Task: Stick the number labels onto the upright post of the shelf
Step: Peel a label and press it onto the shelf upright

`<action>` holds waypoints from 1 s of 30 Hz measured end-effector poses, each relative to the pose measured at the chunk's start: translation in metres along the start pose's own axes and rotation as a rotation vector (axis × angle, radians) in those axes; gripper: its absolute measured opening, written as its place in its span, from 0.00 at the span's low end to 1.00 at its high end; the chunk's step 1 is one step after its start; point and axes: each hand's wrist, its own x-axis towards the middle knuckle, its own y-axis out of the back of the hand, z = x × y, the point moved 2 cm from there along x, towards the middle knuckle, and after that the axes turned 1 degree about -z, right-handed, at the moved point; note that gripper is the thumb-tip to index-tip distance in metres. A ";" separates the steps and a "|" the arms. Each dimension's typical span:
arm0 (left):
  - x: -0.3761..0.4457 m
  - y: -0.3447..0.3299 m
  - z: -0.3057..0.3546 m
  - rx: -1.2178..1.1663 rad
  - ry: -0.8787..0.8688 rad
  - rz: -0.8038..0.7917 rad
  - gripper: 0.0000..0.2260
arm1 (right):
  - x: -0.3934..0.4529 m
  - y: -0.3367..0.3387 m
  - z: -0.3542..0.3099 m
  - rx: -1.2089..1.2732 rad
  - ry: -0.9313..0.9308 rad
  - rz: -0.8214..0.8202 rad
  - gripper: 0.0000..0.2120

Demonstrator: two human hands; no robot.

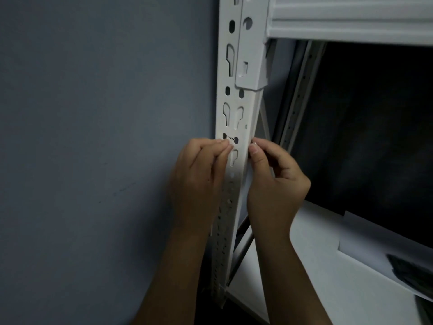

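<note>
The white upright post (236, 118) of the shelf runs from the top of the view down to the floor, punched with round and keyhole slots. My left hand (199, 181) is at the post's left edge, its fingertips pinching a small label (231, 139) against the post face between two round holes. My right hand (274, 181) is at the post's right edge with curled fingers, thumb and forefinger pinching something small and pale (254, 143). The print on the label is too small to read.
A grey wall (105, 137) fills the left. A white shelf beam (351, 19) crosses the top right, hooked onto the post. Below lies a white shelf board (316, 266) with a dark object (412, 273) at its right end. The shelf's interior is dark.
</note>
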 end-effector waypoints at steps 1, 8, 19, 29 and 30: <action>0.000 0.000 0.001 -0.004 -0.003 0.001 0.05 | 0.000 0.000 0.000 0.003 -0.001 0.002 0.06; -0.001 0.002 0.000 -0.083 0.065 -0.047 0.07 | 0.000 0.000 -0.001 -0.009 0.004 -0.012 0.07; 0.000 0.001 0.001 -0.132 0.085 -0.050 0.06 | 0.000 0.000 -0.002 0.005 -0.005 -0.010 0.07; -0.001 -0.001 0.003 -0.071 0.045 -0.005 0.06 | -0.001 -0.001 -0.001 0.010 -0.015 -0.001 0.07; -0.001 -0.001 0.002 -0.079 0.051 -0.010 0.06 | -0.001 -0.001 -0.001 0.012 -0.018 0.000 0.07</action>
